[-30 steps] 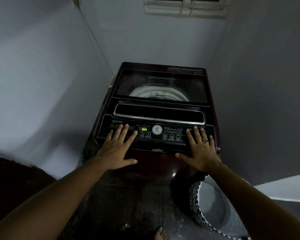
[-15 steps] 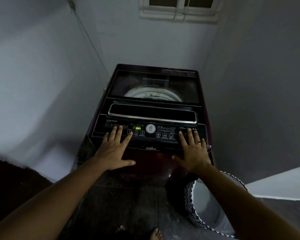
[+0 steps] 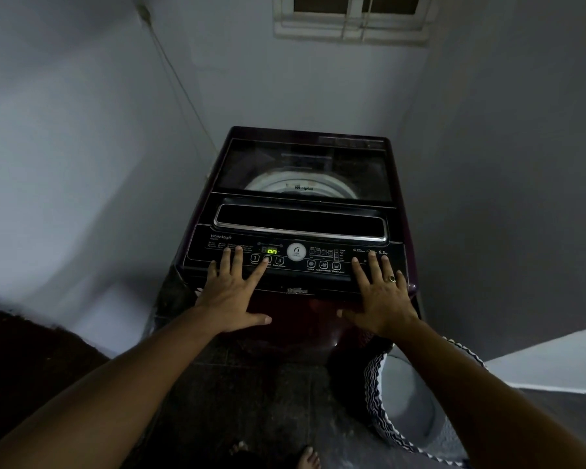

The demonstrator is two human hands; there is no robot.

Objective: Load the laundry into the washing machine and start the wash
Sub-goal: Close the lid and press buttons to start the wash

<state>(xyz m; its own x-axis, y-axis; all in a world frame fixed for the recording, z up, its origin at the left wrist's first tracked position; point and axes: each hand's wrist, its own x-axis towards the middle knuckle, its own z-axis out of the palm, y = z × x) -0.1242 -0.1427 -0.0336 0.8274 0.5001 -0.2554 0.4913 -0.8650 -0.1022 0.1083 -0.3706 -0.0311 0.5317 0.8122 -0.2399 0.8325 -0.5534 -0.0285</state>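
Maroon washer [image 3: 301, 216], left hand [image 3: 232, 292], right hand [image 3: 381, 296] flat on front edge

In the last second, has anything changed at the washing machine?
The left hand barely moved: its forefinger slid right along the control panel, from button 1 to button 2. Nothing was gripped or released. The right hand stays flat on the panel, the lid shut, the display reading "on".
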